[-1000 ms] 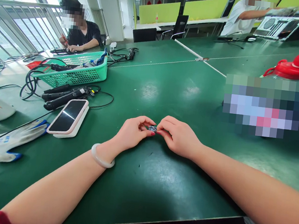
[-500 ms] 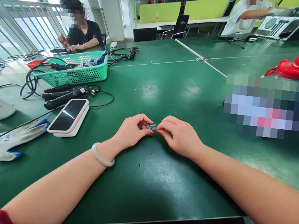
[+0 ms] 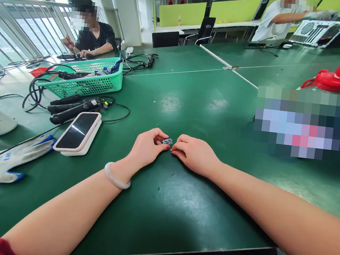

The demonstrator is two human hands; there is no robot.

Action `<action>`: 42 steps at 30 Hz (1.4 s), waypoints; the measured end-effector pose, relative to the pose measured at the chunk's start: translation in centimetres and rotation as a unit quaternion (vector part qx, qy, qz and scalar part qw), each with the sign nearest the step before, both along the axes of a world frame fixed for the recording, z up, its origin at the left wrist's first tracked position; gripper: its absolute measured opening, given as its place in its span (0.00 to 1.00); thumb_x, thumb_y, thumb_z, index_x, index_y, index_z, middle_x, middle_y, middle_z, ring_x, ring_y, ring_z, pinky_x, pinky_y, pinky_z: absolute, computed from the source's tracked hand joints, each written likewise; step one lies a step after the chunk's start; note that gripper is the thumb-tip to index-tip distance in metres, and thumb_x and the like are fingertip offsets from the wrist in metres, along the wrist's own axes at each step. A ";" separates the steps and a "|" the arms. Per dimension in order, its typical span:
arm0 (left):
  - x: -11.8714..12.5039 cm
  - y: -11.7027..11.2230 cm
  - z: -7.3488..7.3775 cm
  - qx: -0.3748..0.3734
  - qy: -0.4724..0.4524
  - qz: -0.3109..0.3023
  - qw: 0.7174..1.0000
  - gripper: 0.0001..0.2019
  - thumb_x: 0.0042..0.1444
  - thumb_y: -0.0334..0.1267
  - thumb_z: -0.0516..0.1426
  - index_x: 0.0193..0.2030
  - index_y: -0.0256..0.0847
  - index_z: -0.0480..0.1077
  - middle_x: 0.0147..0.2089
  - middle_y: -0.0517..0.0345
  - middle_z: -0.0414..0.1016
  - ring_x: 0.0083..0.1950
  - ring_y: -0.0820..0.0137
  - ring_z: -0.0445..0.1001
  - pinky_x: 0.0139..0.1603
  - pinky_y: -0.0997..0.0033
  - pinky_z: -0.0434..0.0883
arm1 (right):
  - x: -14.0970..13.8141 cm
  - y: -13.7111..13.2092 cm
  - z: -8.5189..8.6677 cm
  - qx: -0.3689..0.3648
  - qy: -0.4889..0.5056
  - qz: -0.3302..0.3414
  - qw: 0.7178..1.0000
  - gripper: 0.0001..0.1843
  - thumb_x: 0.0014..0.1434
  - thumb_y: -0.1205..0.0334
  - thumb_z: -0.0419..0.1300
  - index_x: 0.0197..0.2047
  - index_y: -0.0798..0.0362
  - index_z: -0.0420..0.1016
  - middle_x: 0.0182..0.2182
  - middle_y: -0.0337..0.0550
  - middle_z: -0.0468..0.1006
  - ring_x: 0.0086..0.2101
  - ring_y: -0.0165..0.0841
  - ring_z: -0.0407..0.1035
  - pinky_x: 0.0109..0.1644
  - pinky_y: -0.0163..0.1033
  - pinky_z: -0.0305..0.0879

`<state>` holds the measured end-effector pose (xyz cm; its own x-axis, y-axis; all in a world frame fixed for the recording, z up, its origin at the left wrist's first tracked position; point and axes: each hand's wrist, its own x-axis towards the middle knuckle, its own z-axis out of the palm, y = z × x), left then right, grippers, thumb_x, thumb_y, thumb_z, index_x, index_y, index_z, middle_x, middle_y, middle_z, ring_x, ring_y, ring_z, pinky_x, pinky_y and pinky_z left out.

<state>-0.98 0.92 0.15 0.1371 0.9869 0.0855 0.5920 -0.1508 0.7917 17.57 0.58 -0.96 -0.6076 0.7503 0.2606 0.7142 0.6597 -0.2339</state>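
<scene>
Between the thumb and fingers of my left hand (image 3: 146, 148) is a small grey-and-dark part like a tiny circuit board (image 3: 167, 141). Fine detail on it is too small to make out. My right hand (image 3: 198, 155) is closed in a pinch just right of the part, a narrow gap away. A tiny pale speck shows at its fingertips, too small to name. Both hands are low over the green table (image 3: 198, 204), near its front edge. A pale bangle (image 3: 117, 176) circles my left wrist.
To the left lie a phone (image 3: 79, 131), a white-and-blue glove (image 3: 15, 161), black cabled devices (image 3: 73, 110) and a green basket (image 3: 92, 82). A red-lidded container (image 3: 335, 81) stands right. One person (image 3: 97, 39) sits far left; another (image 3: 270, 24) works beside a computer case (image 3: 319, 32).
Both hands have shifted slightly left, the part with my left hand. My right fingertips have come lower and now sit slightly apart from the part.
</scene>
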 end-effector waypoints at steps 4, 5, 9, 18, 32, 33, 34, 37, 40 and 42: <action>0.0 0.0 -0.1 -0.008 -0.002 -0.003 1.000 0.11 0.44 0.38 0.64 0.36 0.41 0.73 0.33 0.59 0.77 0.33 0.71 0.72 0.38 0.68 0.68 | 0.3 0.1 0.2 -0.011 0.032 -0.014 0.999 0.12 0.64 0.61 0.52 0.36 0.53 0.76 0.36 0.42 0.74 0.31 0.30 0.68 0.35 0.36 0.61; 0.0 0.0 0.0 -0.012 -0.004 -0.006 1.000 0.11 0.44 0.38 0.65 0.36 0.41 0.73 0.33 0.59 0.77 0.34 0.70 0.72 0.39 0.68 0.68 | 0.4 0.1 0.2 -0.017 0.062 -0.019 0.998 0.11 0.63 0.61 0.53 0.36 0.53 0.76 0.36 0.42 0.74 0.32 0.30 0.68 0.36 0.36 0.61; 0.3 -0.3 0.1 -0.023 -0.020 -0.037 0.999 0.12 0.43 0.41 0.66 0.34 0.40 0.73 0.33 0.58 0.77 0.35 0.70 0.73 0.39 0.68 0.69 | 0.8 0.0 0.6 -0.040 0.186 -0.026 0.981 0.08 0.61 0.64 0.55 0.34 0.52 0.75 0.35 0.41 0.74 0.32 0.29 0.67 0.37 0.35 0.62; 0.7 -0.5 0.3 -0.096 -0.082 -0.088 0.988 0.14 0.45 0.44 0.64 0.34 0.38 0.72 0.31 0.57 0.77 0.32 0.71 0.74 0.35 0.70 0.68 | 1.0 -0.4 1.1 -0.051 0.257 -0.032 0.964 0.07 0.58 0.66 0.56 0.29 0.52 0.73 0.31 0.40 0.72 0.26 0.27 0.62 0.31 0.35 0.60; 0.7 -0.6 0.4 -0.098 -0.086 -0.095 0.987 0.14 0.43 0.42 0.65 0.33 0.37 0.71 0.30 0.58 0.76 0.31 0.72 0.72 0.34 0.70 0.68 | 1.3 -0.6 1.4 -0.093 0.280 -0.036 0.955 0.07 0.56 0.65 0.58 0.28 0.53 0.73 0.29 0.38 0.71 0.24 0.25 0.60 0.29 0.35 0.57; 0.7 -0.6 0.4 -0.099 -0.086 -0.095 0.987 0.14 0.43 0.42 0.65 0.33 0.37 0.71 0.30 0.58 0.76 0.31 0.72 0.72 0.34 0.71 0.68 | 1.3 -0.6 1.4 -0.091 0.279 -0.037 0.955 0.07 0.56 0.66 0.58 0.28 0.53 0.73 0.28 0.38 0.71 0.24 0.25 0.60 0.29 0.35 0.57; 0.7 -0.6 0.5 -0.100 -0.087 -0.095 0.987 0.13 0.43 0.41 0.65 0.33 0.37 0.71 0.30 0.58 0.76 0.31 0.73 0.72 0.34 0.71 0.68 | 1.3 -0.6 1.4 -0.089 0.278 -0.039 0.956 0.07 0.56 0.66 0.58 0.27 0.53 0.73 0.28 0.38 0.71 0.24 0.25 0.60 0.29 0.35 0.57; 0.8 -0.6 0.5 -0.105 -0.091 -0.097 0.985 0.13 0.43 0.41 0.65 0.33 0.37 0.70 0.30 0.59 0.75 0.31 0.73 0.71 0.34 0.71 0.67 | 1.3 -0.5 1.3 -0.082 0.285 -0.043 0.954 0.07 0.56 0.66 0.58 0.27 0.53 0.73 0.27 0.38 0.70 0.24 0.26 0.59 0.29 0.35 0.57; 0.7 -0.6 0.5 -0.107 -0.094 -0.100 0.985 0.13 0.43 0.41 0.65 0.33 0.37 0.70 0.30 0.59 0.75 0.31 0.74 0.71 0.34 0.72 0.67 | 1.3 -0.4 1.2 -0.079 0.291 -0.033 0.953 0.07 0.56 0.68 0.58 0.26 0.53 0.72 0.26 0.37 0.70 0.24 0.25 0.59 0.28 0.34 0.56; 0.7 -0.6 0.6 -0.107 -0.092 -0.099 0.985 0.13 0.43 0.41 0.65 0.33 0.37 0.70 0.30 0.59 0.75 0.30 0.74 0.71 0.34 0.72 0.67 | 1.3 -0.4 1.2 -0.077 0.289 -0.032 0.954 0.07 0.55 0.68 0.58 0.26 0.53 0.72 0.26 0.37 0.69 0.24 0.25 0.59 0.28 0.34 0.56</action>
<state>-0.31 0.30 0.72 0.3309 0.9402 -0.0811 0.4117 -0.0665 0.9089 18.86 0.18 0.26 -0.3478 0.8368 0.4228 0.4737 0.5460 -0.6910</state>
